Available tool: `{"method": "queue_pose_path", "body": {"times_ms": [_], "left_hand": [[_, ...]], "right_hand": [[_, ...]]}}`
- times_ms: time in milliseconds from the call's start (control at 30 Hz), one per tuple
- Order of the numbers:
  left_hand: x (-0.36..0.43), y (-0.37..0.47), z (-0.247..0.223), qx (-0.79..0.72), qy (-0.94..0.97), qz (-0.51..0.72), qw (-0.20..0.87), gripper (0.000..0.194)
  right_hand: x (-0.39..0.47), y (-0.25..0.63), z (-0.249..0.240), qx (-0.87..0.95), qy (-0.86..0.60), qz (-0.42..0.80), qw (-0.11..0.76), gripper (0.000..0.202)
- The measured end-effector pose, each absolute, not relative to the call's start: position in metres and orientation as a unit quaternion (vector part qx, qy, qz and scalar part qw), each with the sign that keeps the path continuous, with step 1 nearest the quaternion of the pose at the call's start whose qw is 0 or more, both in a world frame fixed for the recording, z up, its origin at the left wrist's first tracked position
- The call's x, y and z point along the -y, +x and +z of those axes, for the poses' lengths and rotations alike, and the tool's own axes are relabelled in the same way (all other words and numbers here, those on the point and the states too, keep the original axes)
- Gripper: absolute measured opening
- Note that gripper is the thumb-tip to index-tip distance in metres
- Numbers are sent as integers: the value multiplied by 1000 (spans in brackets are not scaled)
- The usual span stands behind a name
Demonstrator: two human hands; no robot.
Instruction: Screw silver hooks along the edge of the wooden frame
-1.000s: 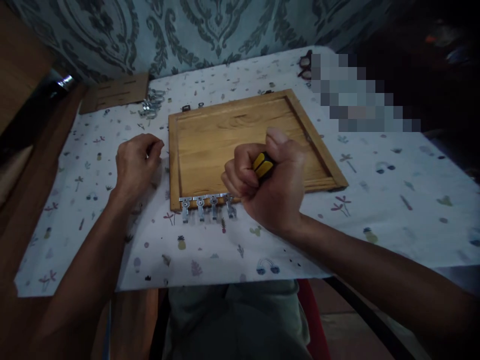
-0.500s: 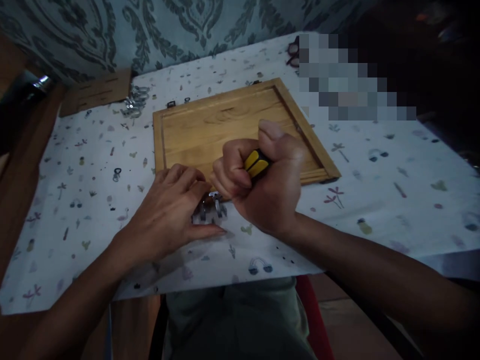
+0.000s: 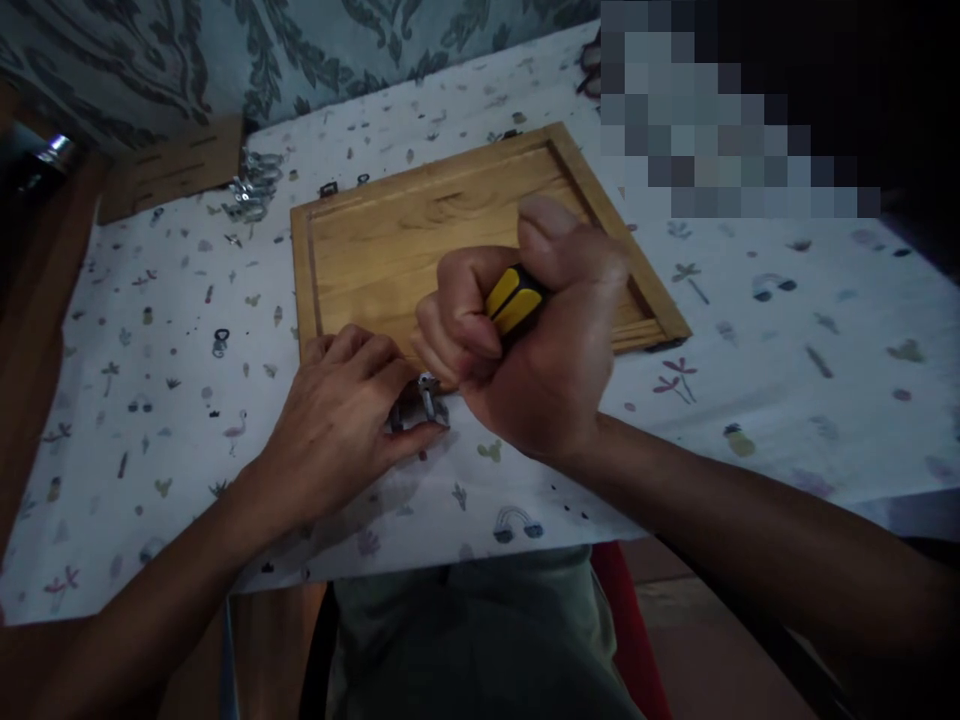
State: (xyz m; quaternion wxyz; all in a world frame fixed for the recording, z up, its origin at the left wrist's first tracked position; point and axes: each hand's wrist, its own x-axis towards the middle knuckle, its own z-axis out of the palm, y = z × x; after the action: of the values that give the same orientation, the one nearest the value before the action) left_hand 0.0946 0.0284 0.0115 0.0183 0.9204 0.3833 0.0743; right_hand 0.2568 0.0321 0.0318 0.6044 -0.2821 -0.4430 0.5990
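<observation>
At the wooden board's (image 3: 390,260) near edge: metal clip (image 3: 428,396), long axis running off that edge toward the wearer. Left hand (image 3: 337,415) nearer, thumb and fingers around the clip; can't tell if gripping. Right hand (image 3: 551,350) clenched on yellow-black handle (image 3: 517,300), above the same edge; clip lies just left of that fist.

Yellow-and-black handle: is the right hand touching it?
Touching. The head view shows the right hand curled into a fist around the yellow-and-black handle, whose end pokes out of the grip.
</observation>
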Motion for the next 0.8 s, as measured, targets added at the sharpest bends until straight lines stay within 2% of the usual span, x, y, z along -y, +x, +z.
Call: {"method": "queue_pose_path", "body": {"times_ms": [800], "left_hand": [[-28, 96, 15, -375, 924, 69, 27, 35]], "right_hand": [[-33, 262, 29, 462, -271, 605, 588, 53]]}}
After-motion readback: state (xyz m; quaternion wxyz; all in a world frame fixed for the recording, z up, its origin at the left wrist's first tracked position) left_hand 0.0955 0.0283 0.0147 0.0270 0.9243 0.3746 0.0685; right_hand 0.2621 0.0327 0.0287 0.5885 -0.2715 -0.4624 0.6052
